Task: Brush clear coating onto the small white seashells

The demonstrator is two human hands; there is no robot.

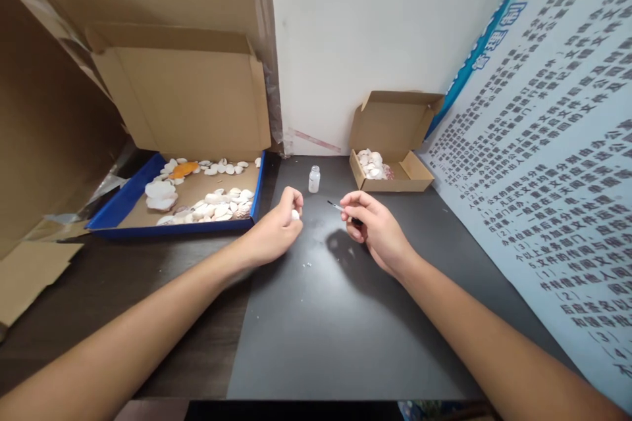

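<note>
My left hand (280, 229) is closed around a small white seashell (295, 214), of which only a bit shows between the fingers. Opposite it, my right hand (371, 222) pinches a thin applicator brush (336, 205) with a dark tip pointing left toward the shell; the brush and shell are apart. The brush's dark cap end is mostly hidden in my palm. Beyond the two hands, a small clear bottle (315, 180) stands upright without a cap, whitish inside.
At the left, an open blue-edged cardboard box (172, 231) holds many white shells and an orange one (184, 170). A smaller open carton (419, 179) with shells stands back right. White specks (307, 265) dot the dark mat (316, 342). A printed sheet (557, 145) borders the right.
</note>
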